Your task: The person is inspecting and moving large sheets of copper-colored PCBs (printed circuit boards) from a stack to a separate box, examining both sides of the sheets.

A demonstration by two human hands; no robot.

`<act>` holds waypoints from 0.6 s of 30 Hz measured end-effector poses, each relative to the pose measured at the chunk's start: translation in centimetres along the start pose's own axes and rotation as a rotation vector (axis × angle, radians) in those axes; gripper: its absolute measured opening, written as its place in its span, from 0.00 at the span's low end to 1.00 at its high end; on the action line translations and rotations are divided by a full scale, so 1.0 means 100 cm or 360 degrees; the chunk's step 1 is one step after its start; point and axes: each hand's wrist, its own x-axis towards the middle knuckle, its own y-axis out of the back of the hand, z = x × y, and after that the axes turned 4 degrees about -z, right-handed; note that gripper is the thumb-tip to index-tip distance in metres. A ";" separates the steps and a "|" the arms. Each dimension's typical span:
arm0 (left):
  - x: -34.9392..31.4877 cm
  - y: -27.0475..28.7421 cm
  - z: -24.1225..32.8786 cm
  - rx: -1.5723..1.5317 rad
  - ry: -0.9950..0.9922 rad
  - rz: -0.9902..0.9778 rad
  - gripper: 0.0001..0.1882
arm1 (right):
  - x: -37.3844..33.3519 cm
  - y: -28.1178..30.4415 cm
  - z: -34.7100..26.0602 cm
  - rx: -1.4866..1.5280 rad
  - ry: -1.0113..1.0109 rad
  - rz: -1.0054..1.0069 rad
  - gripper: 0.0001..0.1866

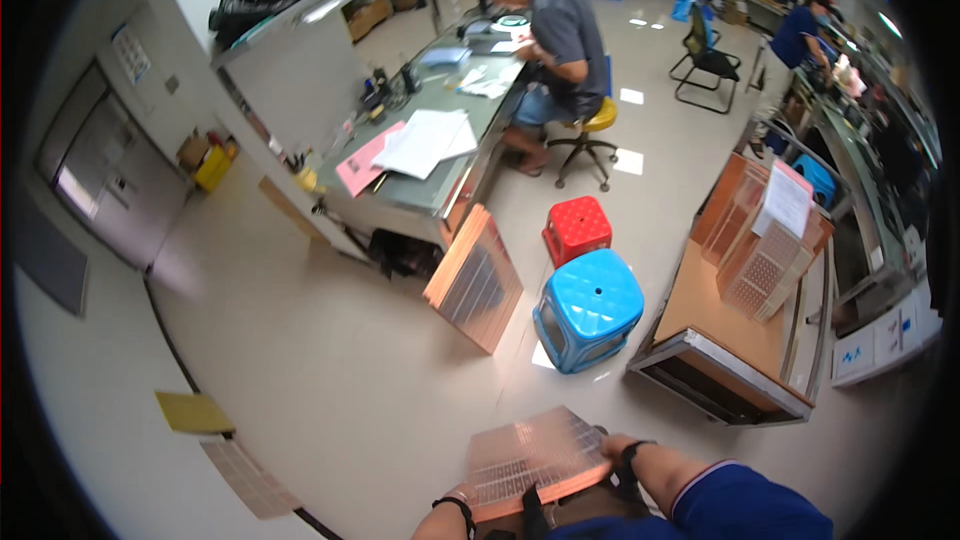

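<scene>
A stack of thin copper-coloured panels (535, 455), with rows of printed patterning on the top one, is held low in front of me. My left hand (458, 498) grips its near left edge, the fingers partly hidden. At the opposite edge, my right hand (617, 448) is closed round the side of the stack. Dark bands show on both wrists. Ahead of the hands, a second stack of copper-coloured panels (478, 285) stands upright on the floor, leaning against the end of the workbench (440, 185).
A blue stool (592, 295) and a red stool (580, 223) stand ahead. On the right, a low cart (700, 300) carries more copper-coloured panels (765, 270) and a paper. A seated person (565, 40) works at the bench; another person (790, 50) stands far right. A black chair (708, 55) is farther back.
</scene>
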 end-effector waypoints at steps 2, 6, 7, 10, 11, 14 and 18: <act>-0.004 -0.013 0.000 -0.0045 -0.0069 -0.0059 0.12 | -0.005 0.021 -0.048 -0.1084 0.0046 -0.0048 0.13; 0.008 -0.023 0.010 -0.0386 0.0020 -0.0006 0.11 | -0.011 0.044 -0.142 -0.2166 0.0451 -0.0107 0.16; 0.013 -0.020 0.014 -0.0432 0.0021 -0.0011 0.11 | -0.004 0.043 -0.166 -0.1906 0.0134 -0.0113 0.15; 0.033 0.008 0.031 -0.0574 0.0027 -0.0039 0.11 | 0.014 0.047 -0.223 -0.2452 0.0416 -0.0221 0.12; 0.036 0.019 0.036 -0.0624 0.0032 -0.0057 0.10 | 0.017 0.051 -0.239 -0.2401 0.0488 -0.0202 0.12; 0.037 0.047 0.060 -0.0829 0.0084 -0.0057 0.11 | 0.028 0.049 -0.292 -0.2558 0.0434 -0.0335 0.10; 0.037 0.071 0.100 -0.1215 0.0311 -0.0125 0.13 | 0.038 0.060 -0.351 -0.2961 0.0534 -0.0475 0.13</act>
